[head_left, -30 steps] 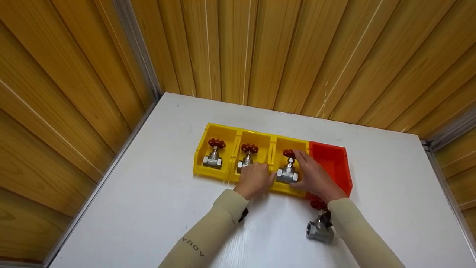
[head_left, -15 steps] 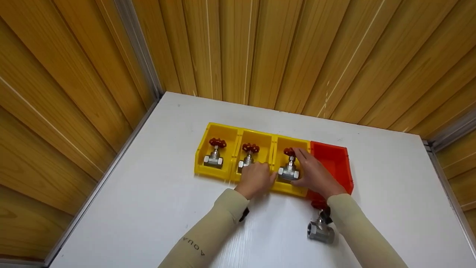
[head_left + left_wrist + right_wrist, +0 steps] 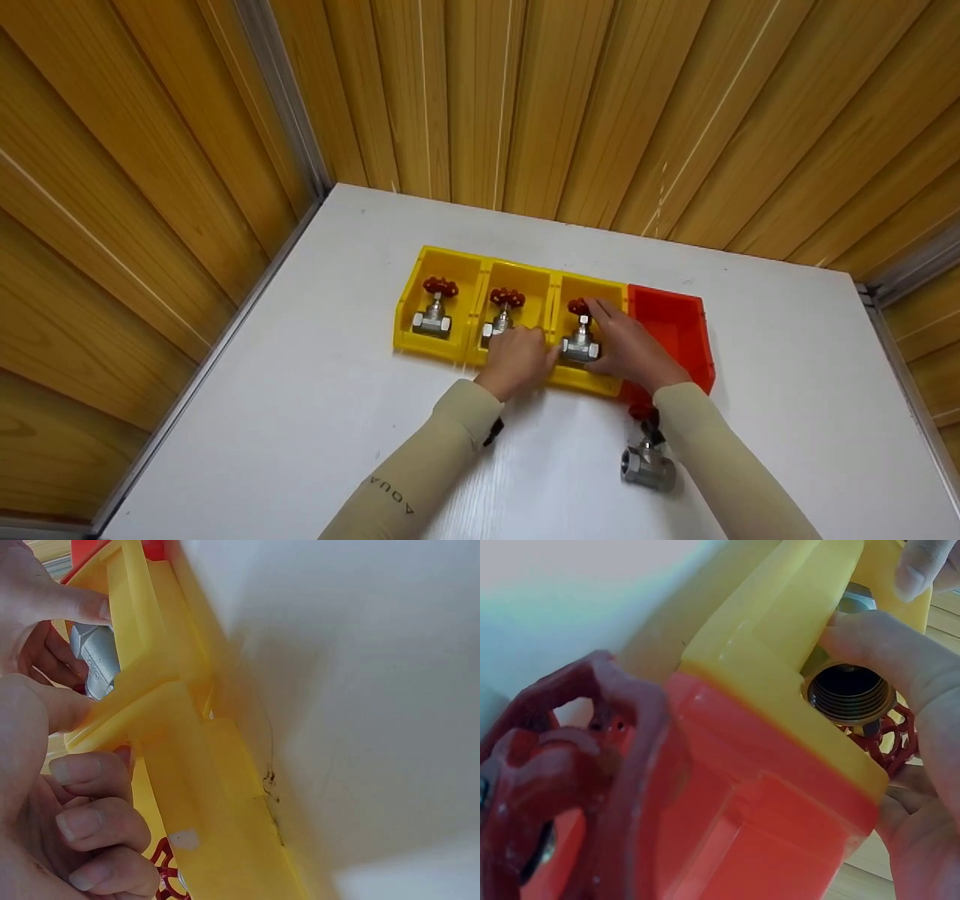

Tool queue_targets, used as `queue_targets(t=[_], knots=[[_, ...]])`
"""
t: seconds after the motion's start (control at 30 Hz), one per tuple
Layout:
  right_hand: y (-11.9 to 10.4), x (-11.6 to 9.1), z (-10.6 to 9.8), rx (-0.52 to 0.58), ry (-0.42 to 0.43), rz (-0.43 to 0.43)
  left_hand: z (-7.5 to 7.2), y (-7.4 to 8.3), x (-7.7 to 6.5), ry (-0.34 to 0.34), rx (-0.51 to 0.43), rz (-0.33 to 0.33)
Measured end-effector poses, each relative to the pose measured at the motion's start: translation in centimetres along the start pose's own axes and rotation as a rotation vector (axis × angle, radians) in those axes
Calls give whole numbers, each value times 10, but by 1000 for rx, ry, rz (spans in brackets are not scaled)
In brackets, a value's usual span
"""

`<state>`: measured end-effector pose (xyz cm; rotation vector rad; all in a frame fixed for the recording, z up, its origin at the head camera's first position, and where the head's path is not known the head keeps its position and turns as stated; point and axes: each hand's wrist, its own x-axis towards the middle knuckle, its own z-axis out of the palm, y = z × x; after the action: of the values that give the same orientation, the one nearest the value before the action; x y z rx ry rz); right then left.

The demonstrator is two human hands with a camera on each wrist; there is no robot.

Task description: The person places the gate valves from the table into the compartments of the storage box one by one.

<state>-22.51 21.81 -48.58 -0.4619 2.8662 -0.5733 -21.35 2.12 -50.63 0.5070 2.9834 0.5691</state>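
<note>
"What is in your right hand [image 3: 634,349]?"

"A valve [image 3: 580,348]. My thumb lies against its silver body and my fingers curl by its red wheel [image 3: 577,306], so I grip it between them. It is inside the near bin [image 3: 589,381], the yellow one touching the left side of the red bin [image 3: 705,352]. Whether it rests on the floor there, I can't tell."

"And your left hand [image 3: 516,364]?"

"Farther left of the red bin. Thumb and index pinch the yellow lip [image 3: 127,709] where the near bin meets the middle bin [image 3: 529,275]; my other fingers are curled in."

"What else is in that row?"

"Second yellow from the red bin, the middle bin has its own valve, the second valve [image 3: 501,321], partly behind my left hand. Farthest from the red bin, the end bin [image 3: 424,345] holds the third valve [image 3: 433,319]."

"Anything outside the bins?"

"One loose valve [image 3: 649,466] on the white table [image 3: 262,435], in front of the red bin, its wheel partly covered at my right sleeve [image 3: 731,465]. Behind the red bin, past the table's edge, stands a wood-plank wall [image 3: 525,112]."
</note>
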Motion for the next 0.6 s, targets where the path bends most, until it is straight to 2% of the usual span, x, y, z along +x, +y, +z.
queue_targets(t=[0.27,0.47,0.6], knots=[[-1,3,3,17,-9,9,1,1,1,-18,7,-3],[-1,8,5,-13,-10,-8,1,1,0,11,32,4],[-3,9,4,5,-27,17,1,0,0,16,27,4]])
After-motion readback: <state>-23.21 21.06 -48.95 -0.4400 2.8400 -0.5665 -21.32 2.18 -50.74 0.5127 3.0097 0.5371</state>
